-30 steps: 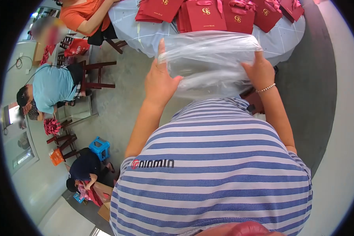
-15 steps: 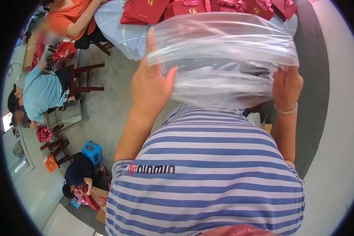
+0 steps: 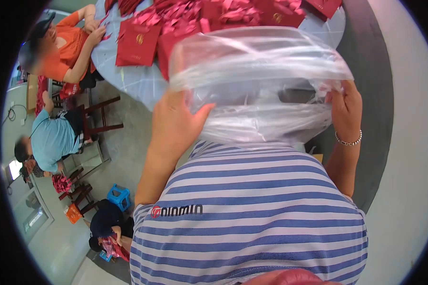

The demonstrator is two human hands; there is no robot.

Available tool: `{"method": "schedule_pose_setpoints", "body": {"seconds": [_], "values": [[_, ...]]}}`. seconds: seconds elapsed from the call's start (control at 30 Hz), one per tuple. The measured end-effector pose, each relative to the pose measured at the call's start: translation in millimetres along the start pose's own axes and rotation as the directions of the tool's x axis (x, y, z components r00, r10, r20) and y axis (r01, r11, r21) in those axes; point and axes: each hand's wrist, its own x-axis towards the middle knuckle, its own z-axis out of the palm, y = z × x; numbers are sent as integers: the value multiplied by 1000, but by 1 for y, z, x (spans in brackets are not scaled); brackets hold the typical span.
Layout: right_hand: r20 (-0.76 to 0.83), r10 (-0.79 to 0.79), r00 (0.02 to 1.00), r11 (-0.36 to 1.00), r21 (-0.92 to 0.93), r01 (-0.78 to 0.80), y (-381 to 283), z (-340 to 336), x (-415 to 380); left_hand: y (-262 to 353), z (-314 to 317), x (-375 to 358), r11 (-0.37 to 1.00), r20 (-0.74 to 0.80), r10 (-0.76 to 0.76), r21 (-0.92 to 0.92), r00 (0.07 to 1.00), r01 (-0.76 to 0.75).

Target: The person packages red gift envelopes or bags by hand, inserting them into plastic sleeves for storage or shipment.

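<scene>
A large clear plastic bag is stretched wide between my two hands in front of my chest, its upper part blurred by motion. My left hand holds the left side, with its fingers partly covered by the plastic and its thumb sticking out to the right. On the right side, my right hand, with a beaded bracelet on the wrist, has its fingers closed on the gathered plastic. Beyond the bag, red paper bags with gold print and pink ribbons lie on the table.
The table has a pale covering. A person in orange sits at its left side. Farther left are a person in light blue, dark wooden stools, a blue stool and a bent-over person in dark clothes.
The table and its red bags show lower and more fully in view. Both hands still hold the plastic bag apart, slightly lower in the picture. The person in orange now shows with hands at the table edge.
</scene>
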Motion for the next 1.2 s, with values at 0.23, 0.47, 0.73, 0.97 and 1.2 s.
{"method": "schedule_pose_setpoints", "body": {"seconds": [0.23,0.47,0.73,0.97,1.2], "values": [[66,73,995,980,181,-83,124,-62,91,70,78,95,988,185,71,-150,980,-44],[275,-20,961,989,146,-21,233,-81,185,115,142,149,994,282,29,-105,959,1],[421,-127,898,992,60,112,275,-61,228,115,187,150,981,451,-174,1,875,194],[183,-365,913,885,-237,401,178,-93,225,109,190,154,987,447,-153,24,881,159],[733,-231,639,941,3,337,131,-14,166,99,180,150,989,502,-149,66,852,134]]}}
